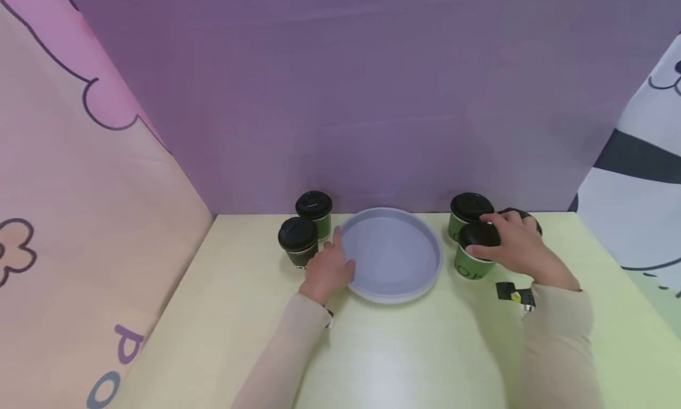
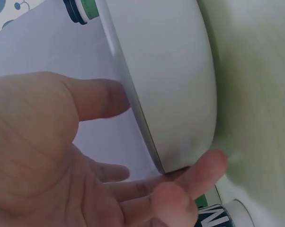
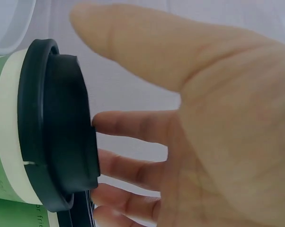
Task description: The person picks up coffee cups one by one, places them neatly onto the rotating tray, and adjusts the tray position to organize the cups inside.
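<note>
A round pale grey tray lies at the middle of the yellow-green table. My left hand rests at its left rim, fingers relaxed. In the left wrist view that hand has its thumb over the tray's inside and its fingers outside the rim, not clamped. My right hand hovers spread over the black lid of the near right green cup. The right wrist view shows the right hand open around that cup's lid, thumb clear of it.
Two more lidded green cups stand left of the tray, and one behind the near right cup, with another lid partly hidden by my hand. A purple panel closes the back; printed cloths hang at both sides.
</note>
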{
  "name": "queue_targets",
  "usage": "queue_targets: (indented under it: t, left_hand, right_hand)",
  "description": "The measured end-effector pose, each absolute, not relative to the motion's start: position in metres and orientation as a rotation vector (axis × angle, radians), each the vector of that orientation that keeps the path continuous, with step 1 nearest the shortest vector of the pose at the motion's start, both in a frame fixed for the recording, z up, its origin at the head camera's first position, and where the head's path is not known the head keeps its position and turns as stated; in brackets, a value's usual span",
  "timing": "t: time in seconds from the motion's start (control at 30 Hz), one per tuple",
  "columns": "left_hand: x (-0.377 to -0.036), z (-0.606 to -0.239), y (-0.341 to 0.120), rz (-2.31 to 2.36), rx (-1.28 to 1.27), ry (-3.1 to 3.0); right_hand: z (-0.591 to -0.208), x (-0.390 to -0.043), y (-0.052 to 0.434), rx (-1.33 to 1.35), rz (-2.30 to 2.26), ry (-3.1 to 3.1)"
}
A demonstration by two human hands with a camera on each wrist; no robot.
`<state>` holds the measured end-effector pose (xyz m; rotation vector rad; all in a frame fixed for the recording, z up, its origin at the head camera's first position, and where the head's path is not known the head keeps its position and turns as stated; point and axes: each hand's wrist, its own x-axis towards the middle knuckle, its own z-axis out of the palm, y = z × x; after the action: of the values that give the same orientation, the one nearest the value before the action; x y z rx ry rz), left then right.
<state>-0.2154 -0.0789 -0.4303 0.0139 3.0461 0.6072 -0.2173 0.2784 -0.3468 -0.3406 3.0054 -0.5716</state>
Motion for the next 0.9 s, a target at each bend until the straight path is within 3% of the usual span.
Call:
queue_targets:
  t: [0.33, 0.9]
  left_hand:
    - [-0.22, -0.437, -0.079, 0.429, -0.031, 3.021]
    - [-0.22, -0.437, -0.091, 0.76, 0.014, 2.922]
  right_hand:
    - [-0.353, -0.217, 0.282, -0.339, -0.535, 3.005]
    - [-0.35, -0.216, 0.279, -0.293, -0.573, 2.962]
